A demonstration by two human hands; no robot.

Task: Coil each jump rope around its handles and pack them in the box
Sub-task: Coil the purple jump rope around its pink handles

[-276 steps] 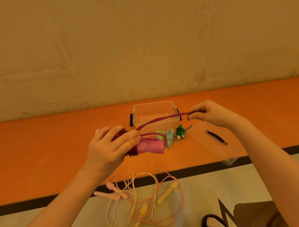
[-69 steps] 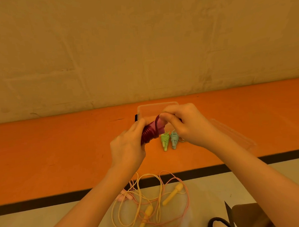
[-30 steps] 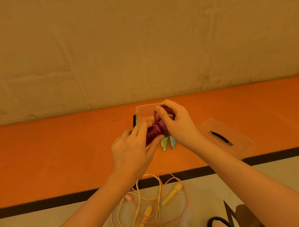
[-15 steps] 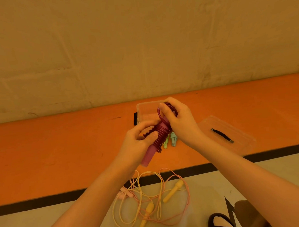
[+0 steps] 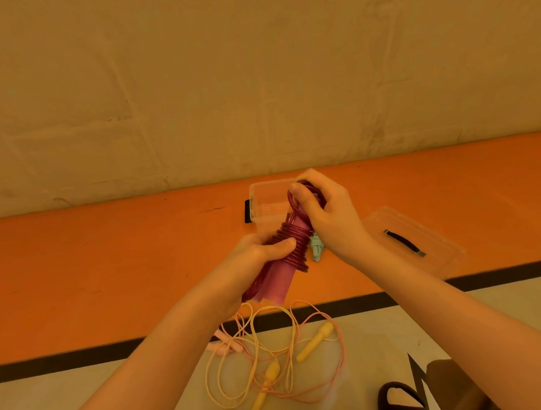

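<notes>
Left hand (image 5: 250, 261) clenched round the pink handles of the magenta plastic jump rope (image 5: 288, 253), thumb pressed on the coils, presumably to stop them unwinding. Bundle held in the air above the orange floor band, in front of the clear plastic box (image 5: 264, 202). Right hand (image 5: 329, 221) pinches the last loop at the top end, likely to tuck it. Clear lid (image 5: 419, 238) lies rightmost, off the box, keeping it ready for packing.

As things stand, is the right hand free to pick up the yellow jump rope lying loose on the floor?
Probably not yet: the right hand is pinching the end loop of the maroon jump rope, while the yellow jump rope lies unobstructed below.
</notes>
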